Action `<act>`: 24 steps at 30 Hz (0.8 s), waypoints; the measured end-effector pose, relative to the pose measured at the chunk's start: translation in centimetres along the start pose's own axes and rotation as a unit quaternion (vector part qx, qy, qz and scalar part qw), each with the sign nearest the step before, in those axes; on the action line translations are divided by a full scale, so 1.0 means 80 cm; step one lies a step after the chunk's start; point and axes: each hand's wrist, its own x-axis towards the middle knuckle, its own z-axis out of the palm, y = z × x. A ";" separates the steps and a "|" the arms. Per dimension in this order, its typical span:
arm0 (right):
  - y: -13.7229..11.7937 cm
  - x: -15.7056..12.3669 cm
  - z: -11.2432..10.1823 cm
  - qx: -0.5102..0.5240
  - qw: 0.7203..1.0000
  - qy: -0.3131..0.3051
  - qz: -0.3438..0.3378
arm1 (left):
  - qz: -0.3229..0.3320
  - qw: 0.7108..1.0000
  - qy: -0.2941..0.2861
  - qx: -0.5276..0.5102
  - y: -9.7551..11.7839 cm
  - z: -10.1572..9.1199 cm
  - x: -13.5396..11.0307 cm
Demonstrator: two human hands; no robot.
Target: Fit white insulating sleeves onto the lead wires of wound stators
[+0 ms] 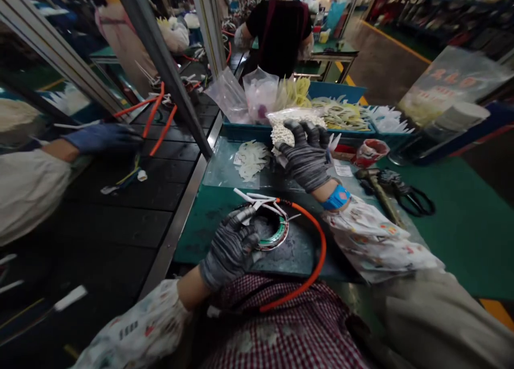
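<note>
My left hand [232, 247], in a grey knit glove, is closed on a round wound coil [275, 234] lying on a dark pad close to my body. White leads and an orange sleeved wire [317, 251] come off the coil, and the wire curves down toward my lap. My right hand [307, 153], also gloved, reaches forward and grips a clear plastic bag of small white parts [287, 123] at the edge of a blue bin [341, 130].
Blue bins hold white ties and yellowish pieces. A pile of white pieces [251, 160] lies on the mat. Scissors [413, 197], a hammer-like tool [379, 192] and a red tape roll [369, 152] lie to the right. A co-worker's blue-gloved hand [102, 137] works on the conveyor at left. Another person stands behind.
</note>
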 end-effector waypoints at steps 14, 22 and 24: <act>-0.018 -0.023 -0.058 0.320 0.946 -0.013 0.040 | -0.094 0.992 0.011 0.080 0.026 0.011 -0.012; -0.063 -0.144 -0.176 0.497 0.835 -0.008 0.236 | -0.076 0.995 0.010 0.071 0.023 0.016 -0.014; -0.073 -0.176 -0.164 0.475 0.840 -0.025 0.260 | -0.079 0.995 0.009 0.054 0.020 0.017 -0.017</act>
